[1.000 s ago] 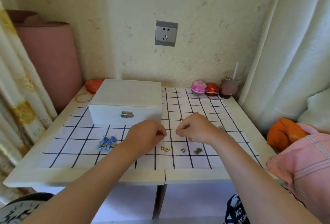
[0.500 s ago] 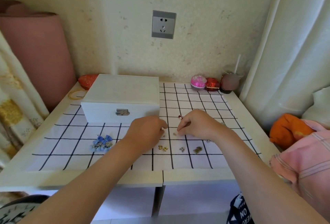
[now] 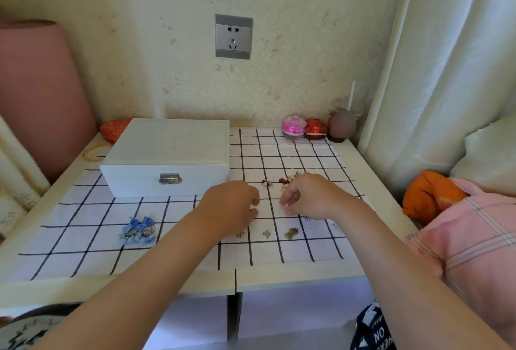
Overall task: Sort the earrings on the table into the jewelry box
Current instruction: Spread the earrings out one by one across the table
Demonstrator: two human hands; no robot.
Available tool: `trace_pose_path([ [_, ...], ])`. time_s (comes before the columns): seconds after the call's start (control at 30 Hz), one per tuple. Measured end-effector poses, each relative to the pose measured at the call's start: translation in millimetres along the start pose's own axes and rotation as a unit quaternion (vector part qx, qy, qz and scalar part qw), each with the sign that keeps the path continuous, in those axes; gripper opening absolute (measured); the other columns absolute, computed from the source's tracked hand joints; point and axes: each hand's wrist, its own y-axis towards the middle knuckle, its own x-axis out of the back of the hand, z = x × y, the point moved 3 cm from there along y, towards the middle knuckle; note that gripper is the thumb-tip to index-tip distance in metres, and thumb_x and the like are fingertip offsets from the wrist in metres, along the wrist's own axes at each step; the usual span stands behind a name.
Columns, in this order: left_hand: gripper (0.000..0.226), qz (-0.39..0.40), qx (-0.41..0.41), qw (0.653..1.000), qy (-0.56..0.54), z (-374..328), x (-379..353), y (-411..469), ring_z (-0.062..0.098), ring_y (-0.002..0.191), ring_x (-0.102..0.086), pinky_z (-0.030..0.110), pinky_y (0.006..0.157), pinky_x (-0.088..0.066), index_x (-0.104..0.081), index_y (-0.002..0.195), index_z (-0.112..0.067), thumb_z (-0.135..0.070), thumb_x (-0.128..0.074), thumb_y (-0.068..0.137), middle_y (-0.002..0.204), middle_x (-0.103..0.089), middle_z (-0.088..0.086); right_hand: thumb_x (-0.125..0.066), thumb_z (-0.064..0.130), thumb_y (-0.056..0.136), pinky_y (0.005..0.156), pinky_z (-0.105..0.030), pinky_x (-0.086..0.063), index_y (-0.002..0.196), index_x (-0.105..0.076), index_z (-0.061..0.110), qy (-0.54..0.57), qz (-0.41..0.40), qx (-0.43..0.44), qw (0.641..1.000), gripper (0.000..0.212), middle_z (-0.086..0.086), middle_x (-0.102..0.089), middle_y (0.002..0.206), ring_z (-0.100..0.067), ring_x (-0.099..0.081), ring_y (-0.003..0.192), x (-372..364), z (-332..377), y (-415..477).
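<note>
The jewelry box [image 3: 167, 160] sits closed at the far left of the tabletop [image 3: 358, 171], its latch [image 3: 169, 179] facing near. The plainest risk, I judge, is lifting an earring with nowhere to drop it: the lid would have to be opened by a hand already busy, and so small a piece could slip and roll off the checked cloth [image 3: 83, 238] or over the near edge. The left hand [image 3: 231, 207] and right hand [image 3: 310, 196] both sit low over the middle of the cloth with fingers curled under; whether either pinches an earring I cannot tell, since the fingertips are hidden. A 2nd risk is a wrist sweeping loose pieces: the small gold earring [image 3: 240, 234] lies tight against the near side of the left hand, and a silvery piece [image 3: 308, 218] peeks out just beside the right wrist. A red earring [image 3: 266, 182] lies just far of the gap between the 2 hands, and a darker red earring [image 3: 283, 180] lies close to the right hand's far-left side. A silver earring [image 3: 266, 234] and a bronze earring [image 3: 291, 233] lie near of that gap. The blue bow earrings [image 3: 138, 231] lie well left of the left hand, near of the box. Splitting pairs is a 3rd risk.
</note>
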Motion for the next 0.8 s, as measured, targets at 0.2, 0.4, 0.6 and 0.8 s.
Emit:
trace_pose_path([
  [0.2, 0.02, 0.079, 0.016, 0.997, -0.001, 10.9, 3.1, -5.1, 0.02, 0.104, -0.061, 0.031, 0.088, -0.051, -0.067, 0.11, -0.025, -0.019, -0.052, 0.097, 0.114, -0.063, -0.002, -0.079, 0.018, 0.081, 0.079, -0.035, -0.061, 0.085, -0.076, 0.033, 0.029, 0.019, 0.001, 0.999, 0.016, 0.012, -0.069, 0.09, -0.013, -0.069, 0.086, -0.7, -1.1, 2.7],
  [0.4, 0.024, 0.086, 0.035, 0.996, 0.002, 8.0, 3.5, 2.9, 0.022, 0.108, -0.061, 0.032, 0.092, -0.051, -0.064, 0.119, -0.021, -0.019, -0.051, 0.099, 0.12, -0.061, 0.002, -0.077, 0.017, 0.084, 0.074, -0.02, -0.049, 0.1, -0.075, 0.032, 0.059, -0.043, 0.002, 0.997, 0.022, 0.011, -0.07, 0.097, -0.007, -0.065, 0.092, 18.8, -5.9, 9.4],
  [0.6, 0.026, -0.009, -0.018, 0.998, -0.065, -6.9, 22.7, 9.2, 0.015, 0.101, -0.059, 0.029, 0.09, -0.049, -0.065, 0.122, -0.025, -0.022, -0.053, 0.099, 0.115, -0.063, -0.003, -0.068, 0.022, 0.092, 0.092, -0.031, -0.049, 0.104, -0.074, 0.033, -0.005, -0.132, 0.004, 0.991, 0.018, 0.012, -0.067, 0.113, -0.011, -0.061, 0.106, 33.0, -10.1, 25.3],
  [0.8, 0.033, -0.014, -0.029, 0.999, -0.039, -21.8, 20.2, 47.7, 0.02, 0.109, -0.057, 0.03, 0.092, -0.047, -0.058, 0.132, -0.021, -0.02, -0.052, 0.1, 0.122, -0.06, 0.003, -0.071, 0.031, 0.09, 0.085, -0.032, -0.049, 0.114, -0.073, 0.033, -0.115, -0.086, 0.014, 0.99, 0.024, 0.008, -0.064, 0.123, -0.015, -0.061, 0.11, 26.4, -4.8, 46.2],
])
